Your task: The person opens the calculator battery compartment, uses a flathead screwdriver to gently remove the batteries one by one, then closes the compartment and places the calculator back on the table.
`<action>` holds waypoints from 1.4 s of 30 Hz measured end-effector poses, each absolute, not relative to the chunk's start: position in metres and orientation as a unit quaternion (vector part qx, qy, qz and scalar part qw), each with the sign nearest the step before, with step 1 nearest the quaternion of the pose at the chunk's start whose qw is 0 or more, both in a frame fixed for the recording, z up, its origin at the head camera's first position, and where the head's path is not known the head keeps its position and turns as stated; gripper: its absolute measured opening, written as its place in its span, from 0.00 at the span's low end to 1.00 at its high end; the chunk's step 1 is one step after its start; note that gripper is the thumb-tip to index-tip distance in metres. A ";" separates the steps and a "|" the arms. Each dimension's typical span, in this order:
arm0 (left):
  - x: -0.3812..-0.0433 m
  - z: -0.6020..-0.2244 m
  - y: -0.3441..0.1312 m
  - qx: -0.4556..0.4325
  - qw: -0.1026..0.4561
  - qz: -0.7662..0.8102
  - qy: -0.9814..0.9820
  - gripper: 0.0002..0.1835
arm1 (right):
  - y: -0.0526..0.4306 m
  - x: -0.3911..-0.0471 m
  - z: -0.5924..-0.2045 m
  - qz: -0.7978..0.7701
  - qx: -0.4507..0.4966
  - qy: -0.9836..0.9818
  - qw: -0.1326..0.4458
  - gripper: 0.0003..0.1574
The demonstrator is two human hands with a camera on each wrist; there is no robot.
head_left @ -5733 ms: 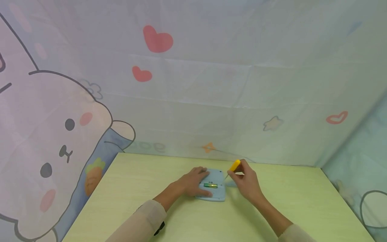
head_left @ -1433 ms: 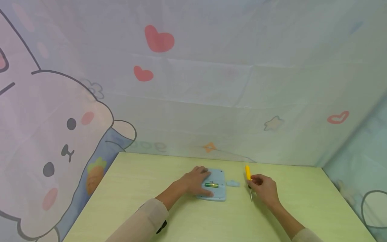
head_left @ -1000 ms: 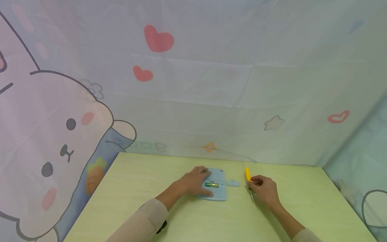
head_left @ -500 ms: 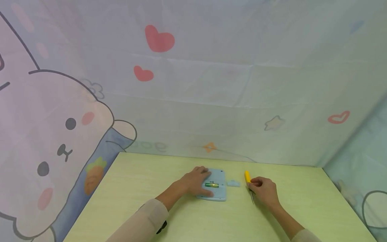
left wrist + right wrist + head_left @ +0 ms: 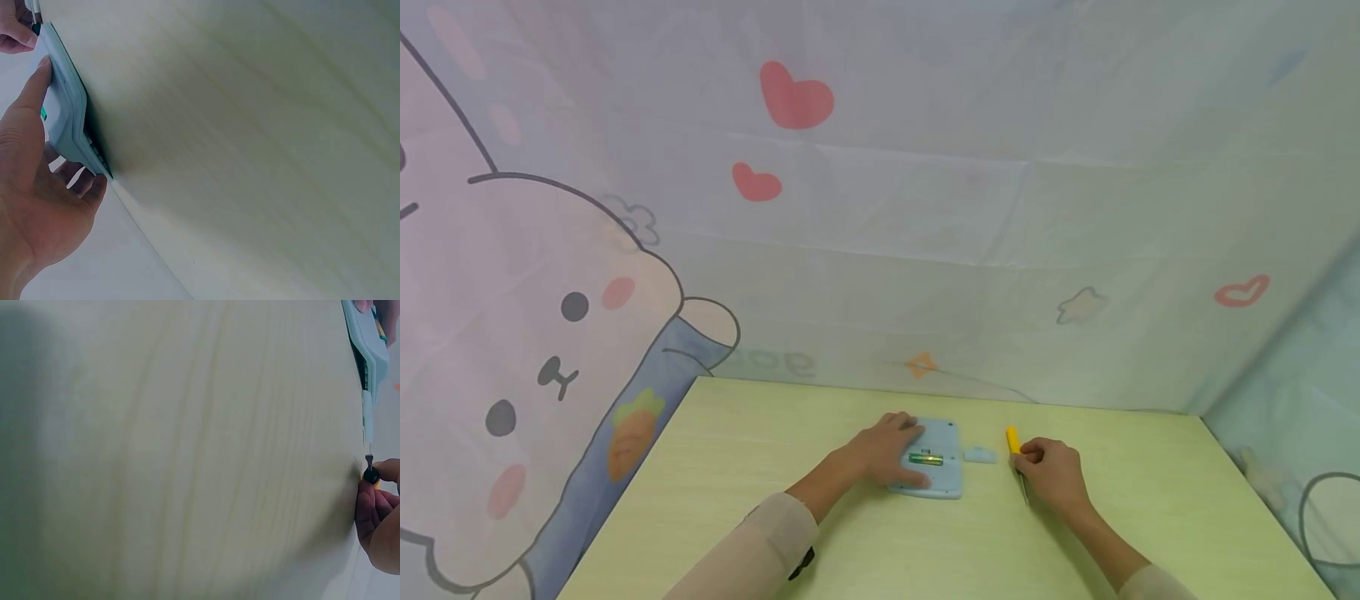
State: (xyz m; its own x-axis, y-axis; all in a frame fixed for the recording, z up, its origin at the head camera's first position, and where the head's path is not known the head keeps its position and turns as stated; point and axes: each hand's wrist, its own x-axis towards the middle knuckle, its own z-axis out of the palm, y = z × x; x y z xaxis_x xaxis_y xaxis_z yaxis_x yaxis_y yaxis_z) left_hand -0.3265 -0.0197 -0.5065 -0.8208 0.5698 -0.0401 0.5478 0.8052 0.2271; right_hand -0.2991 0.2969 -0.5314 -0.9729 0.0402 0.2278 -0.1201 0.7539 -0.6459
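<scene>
A light blue calculator [image 5: 942, 482] lies back side up on the table, a green battery [image 5: 926, 459] showing in its compartment. My left hand [image 5: 882, 452] spans it from the left, thumb on the near part and fingers at the far side, steadying it. In the left wrist view the fingertips curl at the calculator's edge [image 5: 74, 115]. Just right of it lies the small blue battery cover [image 5: 979, 455]. Farther right, my right hand [image 5: 1054, 473] pinches a screwdriver [image 5: 1013, 439] with a yellow handle and thin metal shaft, low over the tabletop.
The pale wooden table [image 5: 880, 550] ends at a hanging cloth backdrop [image 5: 880, 275] printed with hearts and a cartoon rabbit. At the right, another cloth hangs beside the table's edge.
Earlier my right hand held the screwdriver tip at the calculator's right edge. It has since moved right, the battery cover shows in full, and the screwdriver has lowered slightly. The left hand stays.
</scene>
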 end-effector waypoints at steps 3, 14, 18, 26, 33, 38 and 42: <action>-0.326 -0.506 -0.019 0.296 0.053 0.104 0.948 0.51 | 0.297 -0.299 -0.531 0.348 0.020 -0.931 0.110 0.14; -0.326 -0.506 -0.020 0.292 0.052 0.104 0.949 0.51 | 0.296 -0.298 -0.529 0.348 0.026 -0.931 0.106 0.15; -0.326 -0.506 -0.020 0.293 0.052 0.106 0.949 0.51 | 0.296 -0.297 -0.529 0.346 0.027 -0.932 0.106 0.15; -0.326 -0.508 -0.020 0.294 0.052 0.104 0.949 0.51 | 0.296 -0.295 -0.528 0.344 0.030 -0.932 0.110 0.15; -0.327 -0.508 -0.020 0.297 0.050 0.104 0.948 0.51 | 0.297 -0.296 -0.528 0.338 0.027 -0.934 0.114 0.15; -0.328 -0.510 -0.022 0.297 0.051 0.106 0.948 0.52 | 0.297 -0.294 -0.527 0.345 0.024 -0.931 0.112 0.15; -0.327 -0.510 -0.022 0.296 0.054 0.111 0.947 0.53 | 0.298 -0.292 -0.524 0.355 0.018 -0.929 0.104 0.15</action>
State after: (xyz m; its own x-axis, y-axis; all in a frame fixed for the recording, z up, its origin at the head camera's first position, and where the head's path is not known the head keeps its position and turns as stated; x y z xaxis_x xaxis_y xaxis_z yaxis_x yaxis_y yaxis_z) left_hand -0.3275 -0.0224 -0.5097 -0.8186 0.5733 -0.0358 0.5496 0.7998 0.2415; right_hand -0.2920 0.2980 -0.5238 -0.9777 0.0399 0.2063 -0.1080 0.7467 -0.6563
